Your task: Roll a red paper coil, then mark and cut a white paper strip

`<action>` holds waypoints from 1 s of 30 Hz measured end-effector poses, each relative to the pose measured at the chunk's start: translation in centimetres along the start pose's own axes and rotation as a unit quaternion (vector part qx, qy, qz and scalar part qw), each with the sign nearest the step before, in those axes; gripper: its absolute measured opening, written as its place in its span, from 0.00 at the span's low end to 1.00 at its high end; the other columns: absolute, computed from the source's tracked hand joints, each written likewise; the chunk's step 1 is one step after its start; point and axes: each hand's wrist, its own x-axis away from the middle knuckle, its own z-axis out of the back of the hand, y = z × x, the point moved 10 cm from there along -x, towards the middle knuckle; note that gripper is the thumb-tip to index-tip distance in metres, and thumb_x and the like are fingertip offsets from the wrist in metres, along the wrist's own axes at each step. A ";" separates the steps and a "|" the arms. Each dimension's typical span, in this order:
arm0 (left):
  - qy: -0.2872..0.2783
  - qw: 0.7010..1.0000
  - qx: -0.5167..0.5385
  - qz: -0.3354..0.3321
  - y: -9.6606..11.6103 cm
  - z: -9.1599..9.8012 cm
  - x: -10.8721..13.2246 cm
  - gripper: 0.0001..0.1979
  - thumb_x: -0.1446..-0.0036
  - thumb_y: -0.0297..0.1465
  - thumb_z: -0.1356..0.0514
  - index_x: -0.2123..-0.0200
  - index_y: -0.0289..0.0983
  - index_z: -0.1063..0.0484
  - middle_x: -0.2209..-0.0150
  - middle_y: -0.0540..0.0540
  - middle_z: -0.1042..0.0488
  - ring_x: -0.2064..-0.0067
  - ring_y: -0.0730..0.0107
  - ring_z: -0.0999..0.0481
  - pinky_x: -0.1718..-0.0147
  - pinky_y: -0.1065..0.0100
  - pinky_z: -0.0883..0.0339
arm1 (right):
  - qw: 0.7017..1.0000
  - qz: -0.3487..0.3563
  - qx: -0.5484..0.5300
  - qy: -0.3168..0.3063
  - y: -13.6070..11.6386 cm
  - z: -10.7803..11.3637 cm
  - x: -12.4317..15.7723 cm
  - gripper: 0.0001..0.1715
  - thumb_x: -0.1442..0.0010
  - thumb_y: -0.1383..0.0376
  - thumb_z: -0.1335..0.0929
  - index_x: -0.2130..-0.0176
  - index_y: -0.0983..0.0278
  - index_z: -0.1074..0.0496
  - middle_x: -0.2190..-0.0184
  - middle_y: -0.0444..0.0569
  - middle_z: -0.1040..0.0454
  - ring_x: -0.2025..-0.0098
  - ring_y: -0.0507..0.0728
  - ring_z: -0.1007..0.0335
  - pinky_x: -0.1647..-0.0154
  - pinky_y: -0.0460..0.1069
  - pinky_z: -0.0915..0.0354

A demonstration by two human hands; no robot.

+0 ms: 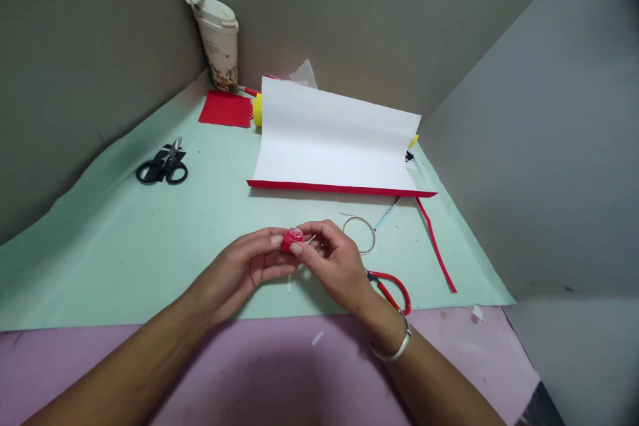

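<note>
Both hands meet over the light green sheet (164, 246), near its front edge. Between their fingertips is a small red roll (293, 237) with a whitish, ridged top; its exact kind cannot be made out. My left hand (239, 267) pinches it from the left with thumb and forefinger. From the right, my right hand (338, 266) presses its thumb to the front of it, and a bracelet (397, 345) circles that wrist. Red-handled scissors or pliers (399, 289) lie partly hidden behind the right hand. A coil of thin wire (373, 239) rests just beyond.
A curled white sheet with a red front edge (334, 140) lies across the back, over something yellow (257, 110). Black-handled scissors (167, 163) are at left. A tall cup (219, 46) stands by a red piece (225, 108). At right lies a red strip (436, 249). Grey walls enclose the table.
</note>
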 end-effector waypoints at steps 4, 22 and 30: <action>0.034 0.990 -0.124 -0.056 0.9 0.2 0.4 0.17 0.43 0.35 0.32 0.51 0.44 0.26 0.58 0.48 0.19 0.55 0.65 0.20 0.54 0.65 0.29 | 0.990 -0.102 -0.098 -0.025 2.1 -0.6 -0.1 0.17 0.40 0.54 0.26 0.56 0.61 0.24 0.65 0.46 0.23 0.69 0.52 0.32 0.68 0.48 0.34; 0.068 0.964 -0.242 -0.087 2.4 0.7 0.0 0.07 0.48 0.39 0.30 0.70 0.41 0.19 0.74 0.51 0.24 0.69 0.69 0.28 0.65 0.68 0.35 | 0.986 0.140 0.047 -0.082 -2.4 -0.9 0.6 0.19 0.35 0.64 0.31 0.45 0.54 0.26 0.51 0.50 0.27 0.59 0.53 0.26 0.63 0.49 0.26; 0.086 0.966 -0.232 -0.073 2.2 1.4 -0.1 0.09 0.49 0.38 0.29 0.67 0.41 0.19 0.72 0.50 0.23 0.69 0.67 0.27 0.64 0.67 0.34 | 0.984 0.155 0.057 -0.063 -2.3 -0.5 0.3 0.15 0.37 0.65 0.29 0.49 0.57 0.25 0.54 0.48 0.26 0.61 0.52 0.27 0.63 0.48 0.27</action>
